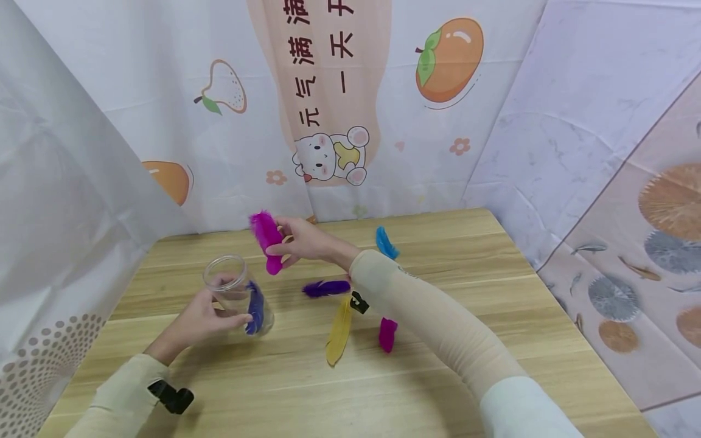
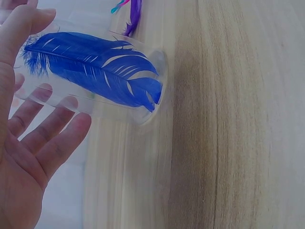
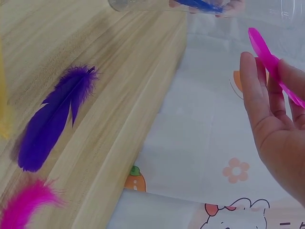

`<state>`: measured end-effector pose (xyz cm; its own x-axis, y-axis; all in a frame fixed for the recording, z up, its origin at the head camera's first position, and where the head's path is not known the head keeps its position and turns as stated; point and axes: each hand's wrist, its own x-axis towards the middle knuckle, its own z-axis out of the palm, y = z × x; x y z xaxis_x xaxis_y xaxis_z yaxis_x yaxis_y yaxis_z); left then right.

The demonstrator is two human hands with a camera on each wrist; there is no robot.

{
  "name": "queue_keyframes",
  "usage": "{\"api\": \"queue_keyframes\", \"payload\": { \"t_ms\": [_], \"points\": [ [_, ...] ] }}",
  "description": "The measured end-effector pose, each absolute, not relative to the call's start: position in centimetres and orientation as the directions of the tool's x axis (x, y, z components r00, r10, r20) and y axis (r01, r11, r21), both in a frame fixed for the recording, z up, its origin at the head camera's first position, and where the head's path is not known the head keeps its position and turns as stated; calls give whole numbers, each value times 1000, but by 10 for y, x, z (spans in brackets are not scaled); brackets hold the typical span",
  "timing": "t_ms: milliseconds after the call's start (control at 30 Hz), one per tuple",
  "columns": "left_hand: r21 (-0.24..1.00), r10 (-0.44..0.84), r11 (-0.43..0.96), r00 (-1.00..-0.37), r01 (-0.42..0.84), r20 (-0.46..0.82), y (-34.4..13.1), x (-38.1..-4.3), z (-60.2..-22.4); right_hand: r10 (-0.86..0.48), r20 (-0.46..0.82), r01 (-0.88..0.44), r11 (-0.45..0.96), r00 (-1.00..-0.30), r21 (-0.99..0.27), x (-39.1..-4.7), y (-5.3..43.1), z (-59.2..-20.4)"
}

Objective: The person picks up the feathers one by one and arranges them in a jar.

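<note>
My left hand (image 1: 204,319) grips a clear jar (image 1: 267,320) with a wide rim, thumb on one side and fingers around the other. Inside the jar a dark blue feather (image 2: 90,67) stands along the wall. Between the thumb and fingers of my right hand (image 1: 306,239) a magenta feather (image 1: 264,227) is pinched, raised just right of the jar's mouth. Its fluffy end points up and away in the head view. Below the right hand, a purple feather (image 1: 327,288) lies on the table.
On the wooden table (image 1: 306,401) lie a yellow feather (image 1: 339,334), a second magenta feather (image 1: 387,334) and a light blue feather (image 1: 386,243), around the right forearm. A printed curtain (image 1: 219,146) hangs behind the table's far edge.
</note>
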<state>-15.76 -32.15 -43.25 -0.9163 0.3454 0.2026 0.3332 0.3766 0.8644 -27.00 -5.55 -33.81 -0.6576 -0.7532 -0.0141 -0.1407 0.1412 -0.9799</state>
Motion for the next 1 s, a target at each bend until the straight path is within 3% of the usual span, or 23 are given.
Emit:
{"api": "queue_keyframes", "payload": {
  "t_ms": [367,1000],
  "points": [
    [862,346,387,-918,328,194,-322,-157,-432,-775,10,-206,156,-632,-966,-269,-58,-339],
    [867,364,360,-907,346,211,-322,-158,-434,-761,44,-251,158,-647,-955,-268,-61,-336]
  ]
}}
